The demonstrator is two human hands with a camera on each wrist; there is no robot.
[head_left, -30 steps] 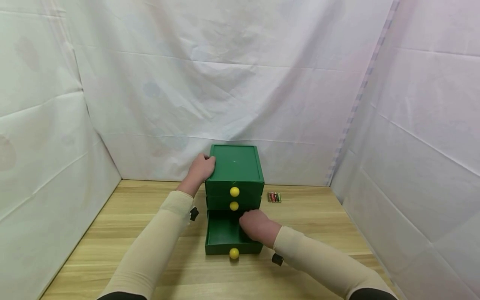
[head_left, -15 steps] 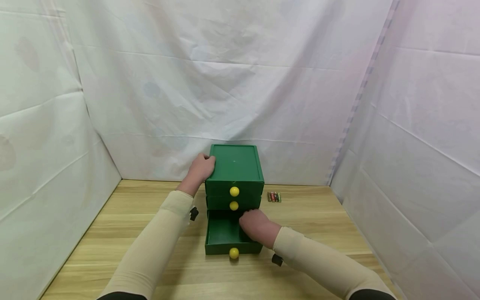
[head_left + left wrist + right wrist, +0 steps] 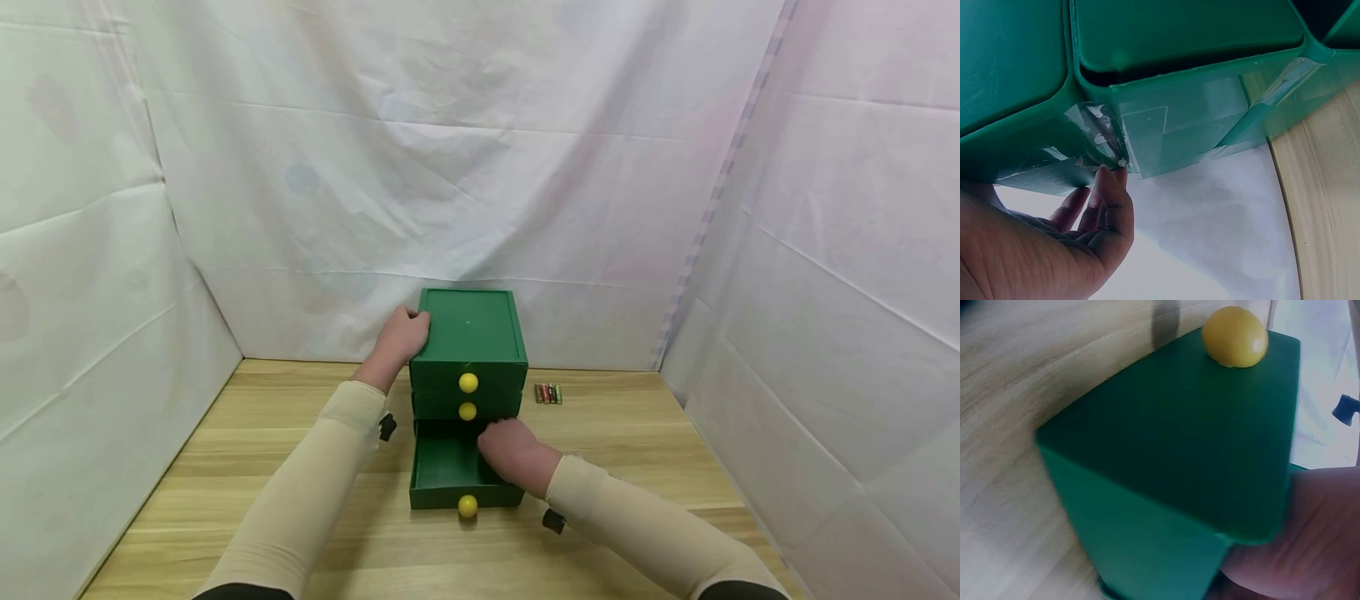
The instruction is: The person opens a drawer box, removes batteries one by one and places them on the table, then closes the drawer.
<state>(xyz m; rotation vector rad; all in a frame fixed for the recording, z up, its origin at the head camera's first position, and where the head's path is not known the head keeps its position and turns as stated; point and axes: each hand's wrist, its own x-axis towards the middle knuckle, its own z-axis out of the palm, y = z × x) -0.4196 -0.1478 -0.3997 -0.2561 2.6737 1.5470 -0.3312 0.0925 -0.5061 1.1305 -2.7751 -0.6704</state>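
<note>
A green drawer cabinet (image 3: 468,325) with yellow round knobs stands against the back sheet. Its bottom drawer (image 3: 446,467) is pulled out; the two drawers above are pushed in. My left hand (image 3: 402,335) holds the cabinet's upper left edge. In the left wrist view its bent fingers (image 3: 1113,203) touch the taped side wall. My right hand (image 3: 516,454) reaches over the right wall into the bottom drawer, knuckles bent, fingertips hidden; I cannot tell whether it holds anything. The right wrist view shows the drawer front with its yellow knob (image 3: 1235,336) and the hand beside the wall.
Several small batteries (image 3: 548,394) lie in a row on the wooden table (image 3: 637,433), right of the cabinet. White sheets (image 3: 465,167) hang at the back and both sides. A small black camera mount sits at each wrist.
</note>
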